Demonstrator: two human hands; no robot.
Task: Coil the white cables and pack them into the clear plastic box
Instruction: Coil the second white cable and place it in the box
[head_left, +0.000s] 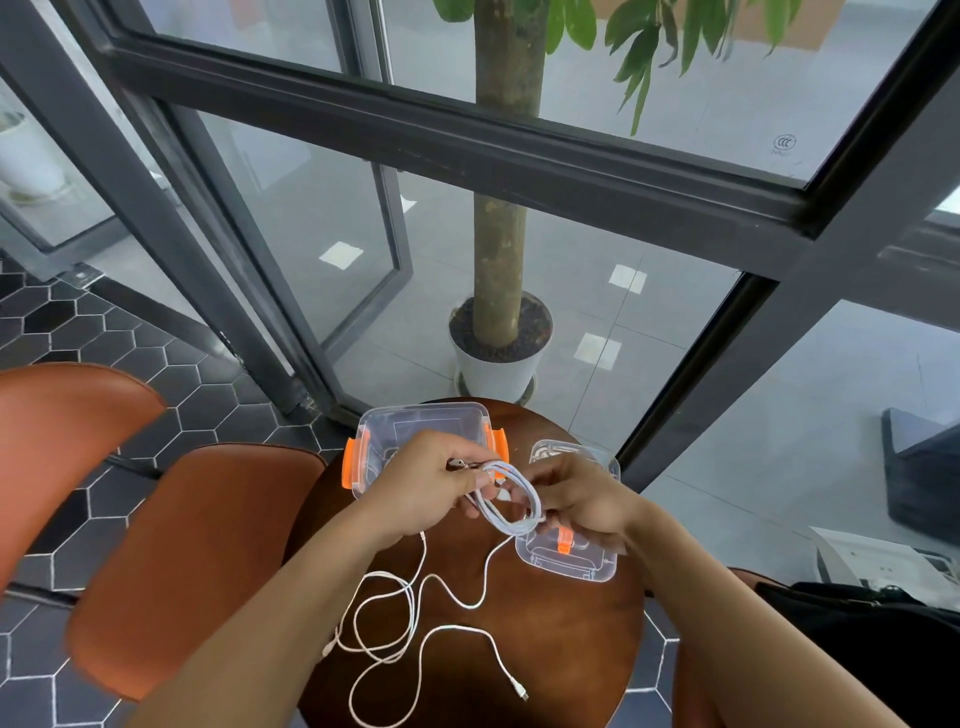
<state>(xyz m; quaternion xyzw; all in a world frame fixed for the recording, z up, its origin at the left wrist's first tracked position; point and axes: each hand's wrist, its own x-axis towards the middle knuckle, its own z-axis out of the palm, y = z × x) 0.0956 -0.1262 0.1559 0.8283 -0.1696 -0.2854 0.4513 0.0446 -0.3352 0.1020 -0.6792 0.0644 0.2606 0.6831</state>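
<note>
Above the round dark-wood counter (545, 649), the left hand (415, 493) and right hand (582, 499) pinch a half-wound thin white cable (511, 501) before the clear orange-latched plastic box (423, 423); light and limp, it likely springs open unless gripped across the loops.

"Floor?"

"Dark hexagonal tiles (171, 374) with pale grout on this side. Large grey square tiles (649, 322) beyond the glass."

"Glazing?"

"Tall panes in dark grey metal frames (467, 150). One glass door (311, 234) stands angled open at the left. Daylight is even, with no hard shadows."

"Furniture?"

"Round dark-wood table (561, 639). Near chair (197, 561), orange-brown, just beside its left edge. Far chair (62, 441), same finish, further left."

"Beyond the glass?"

"A tree (506, 208) in a white pot (496, 376), behind the table."
</note>
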